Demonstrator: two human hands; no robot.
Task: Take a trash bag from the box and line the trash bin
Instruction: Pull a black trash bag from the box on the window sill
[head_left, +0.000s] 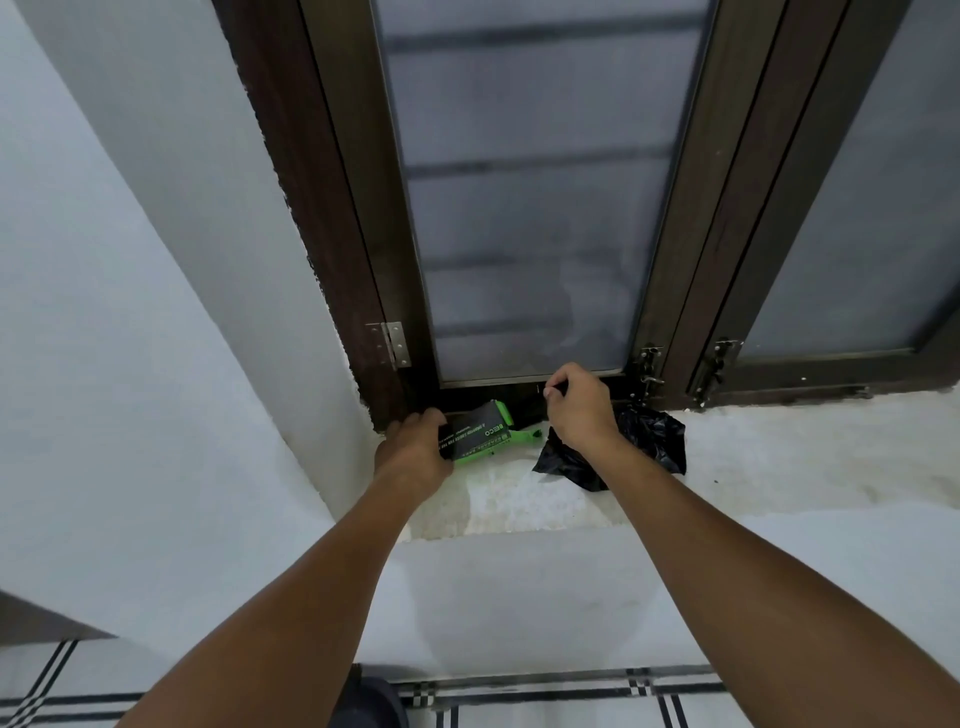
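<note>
Both forearms reach up from the bottom of the view to the window sill. The left hand wraps its fingers around the end of the green and grey box, which lies on the sill. The right hand is closed in a pinch; what it pinches I cannot tell, perhaps the black bag lying crumpled under its wrist. It is best to keep the box pressed down and pull the bag slowly, so it does not tear. The bin is not visible.
</note>
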